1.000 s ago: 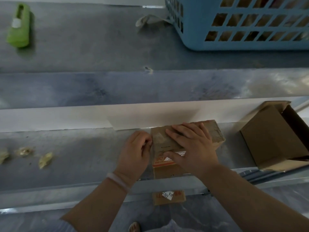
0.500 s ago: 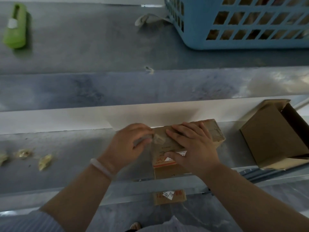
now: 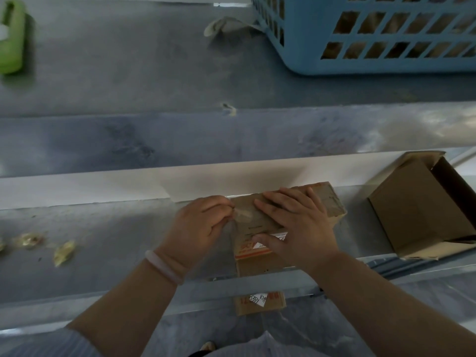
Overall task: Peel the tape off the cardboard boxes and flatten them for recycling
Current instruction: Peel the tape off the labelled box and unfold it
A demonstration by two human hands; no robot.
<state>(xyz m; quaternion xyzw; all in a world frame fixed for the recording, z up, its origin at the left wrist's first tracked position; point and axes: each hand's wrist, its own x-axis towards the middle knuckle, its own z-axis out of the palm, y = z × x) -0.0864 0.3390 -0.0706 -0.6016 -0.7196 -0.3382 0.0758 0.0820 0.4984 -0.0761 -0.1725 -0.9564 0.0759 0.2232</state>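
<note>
A small brown cardboard box (image 3: pixel 332 203) lies on the grey metal bench (image 3: pixel 103 240) in front of me. My right hand (image 3: pixel 296 228) presses flat on its top with straight fingers, the thumb at the red and white label (image 3: pixel 253 247). My left hand (image 3: pixel 199 228) is at the box's left edge and pinches a piece of clear tape (image 3: pixel 242 215) lifted from the top. A second cardboard box (image 3: pixel 412 210) lies on its side to the right, its flaps open.
A blue plastic basket (image 3: pixel 373 34) holding cardboard stands on the raised shelf at the back right. A green object (image 3: pixel 10 37) sits at the back left. Crumpled tape scraps (image 3: pixel 64 251) lie on the bench to the left. A white strip of tape (image 3: pixel 224 24) lies beside the basket.
My left hand has moved from the box's left side up to its top edge and taken hold of the tape, lifting it. The right hand has stayed on the box.
</note>
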